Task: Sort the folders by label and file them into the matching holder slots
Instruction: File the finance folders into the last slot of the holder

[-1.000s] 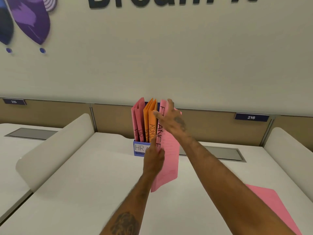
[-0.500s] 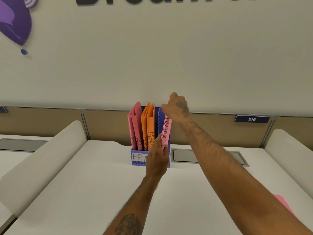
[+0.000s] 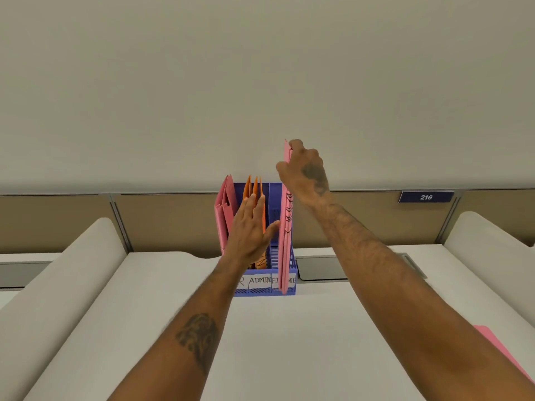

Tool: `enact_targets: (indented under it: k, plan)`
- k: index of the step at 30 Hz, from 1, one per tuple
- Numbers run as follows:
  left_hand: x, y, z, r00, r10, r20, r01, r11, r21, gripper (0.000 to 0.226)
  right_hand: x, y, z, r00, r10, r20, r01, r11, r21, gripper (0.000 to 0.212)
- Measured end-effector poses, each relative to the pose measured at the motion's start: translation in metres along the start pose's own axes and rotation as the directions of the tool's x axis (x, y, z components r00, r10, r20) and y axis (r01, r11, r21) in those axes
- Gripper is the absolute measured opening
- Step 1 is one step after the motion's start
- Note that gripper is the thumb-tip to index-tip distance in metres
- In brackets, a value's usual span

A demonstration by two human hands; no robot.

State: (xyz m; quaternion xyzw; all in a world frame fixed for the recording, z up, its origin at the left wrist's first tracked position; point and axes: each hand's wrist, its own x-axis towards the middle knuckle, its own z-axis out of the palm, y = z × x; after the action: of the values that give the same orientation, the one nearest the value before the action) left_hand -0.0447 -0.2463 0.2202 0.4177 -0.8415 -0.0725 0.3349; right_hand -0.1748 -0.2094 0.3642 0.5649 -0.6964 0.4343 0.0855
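Observation:
A blue three-slot holder (image 3: 262,288) stands at the desk's back edge, its front labels reading ADMIN and partly FINANCE. Pink folders (image 3: 225,212) fill the left slot and orange folders (image 3: 255,188) the middle one. My right hand (image 3: 307,172) pinches the top of a pink folder (image 3: 286,244) that stands edge-on and upright at the right slot, its lower end over the FINANCE label. My left hand (image 3: 249,233) is flat with fingers spread, pressed against the orange folders, thumb toward the pink folder.
Another pink folder (image 3: 503,354) lies on the white desk at the right edge, partly under my right forearm. Curved white dividers (image 3: 72,273) flank the desk on both sides. A grey cable hatch (image 3: 321,267) sits right of the holder. A sign reading 216 (image 3: 425,197) hangs on the back panel.
The pink folder has turned from slanted and broadside to upright and edge-on at the holder's right slot. My left hand let go of its lower edge and now presses the orange folders.

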Motion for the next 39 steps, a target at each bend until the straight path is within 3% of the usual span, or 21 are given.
enact_targets:
  k: [7,12,21,26,39]
  plan:
    - [0.038,-0.045,0.011,0.973,-0.042,0.225,-0.037,0.941,0.335,0.105,0.017,0.018,0.041,0.997,-0.075,-0.01,0.075,0.997,0.003,0.046]
    - [0.041,-0.068,0.03,0.976,-0.048,0.213,-0.045,0.91,0.413,0.106,0.016,0.034,0.07,0.992,-0.128,-0.007,0.128,0.992,-0.004,0.048]
    - [0.039,-0.073,0.041,0.992,-0.008,0.126,-0.047,0.9,0.434,0.098,0.0,0.057,0.121,0.993,-0.12,0.021,0.12,0.993,-0.002,0.047]
    - [0.038,-0.074,0.041,0.992,-0.021,0.121,-0.034,0.899,0.436,0.084,-0.014,0.074,0.144,0.991,-0.061,0.12,0.065,0.997,-0.032,0.049]
    - [0.036,-0.073,0.035,0.99,-0.019,0.136,-0.047,0.884,0.464,0.083,-0.034,0.098,0.159,0.948,0.01,0.32,-0.011,1.0,0.001,0.052]
